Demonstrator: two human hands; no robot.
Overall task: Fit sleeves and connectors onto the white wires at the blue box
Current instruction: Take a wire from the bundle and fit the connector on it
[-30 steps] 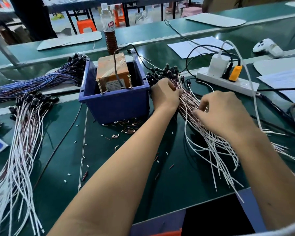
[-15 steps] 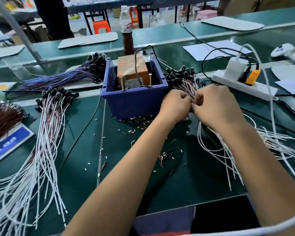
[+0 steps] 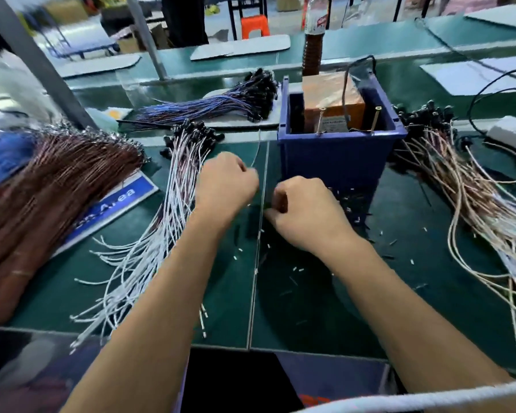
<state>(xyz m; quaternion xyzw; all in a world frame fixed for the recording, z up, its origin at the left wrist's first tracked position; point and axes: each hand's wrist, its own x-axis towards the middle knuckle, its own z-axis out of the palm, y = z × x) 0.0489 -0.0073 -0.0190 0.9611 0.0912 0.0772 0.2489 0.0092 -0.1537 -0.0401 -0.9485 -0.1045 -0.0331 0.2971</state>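
Note:
The blue box (image 3: 334, 162) stands on the green table with a brown block and two screws inside. My left hand (image 3: 225, 186) hovers left of the box front with its fingers curled; nothing shows in it. My right hand (image 3: 304, 210) is just in front of the box, thumb and fingers pinching a small dark sleeve (image 3: 267, 205). One bundle of white wires with black connectors (image 3: 173, 210) lies left of my left hand. A second bundle of white wires (image 3: 471, 198) lies right of the box. Small loose sleeves (image 3: 295, 269) are scattered on the table under my hands.
A thick brown wire bundle (image 3: 51, 186) and a blue label sheet (image 3: 113, 204) lie at the far left. Blue wires (image 3: 221, 105) sit behind them, a bottle (image 3: 313, 46) behind the box. A thin pale line (image 3: 258, 248) runs down the table between my hands.
Both hands have left the right-hand wire bundle and moved left to the front of the blue box. The view has swung left, showing the brown bundle.

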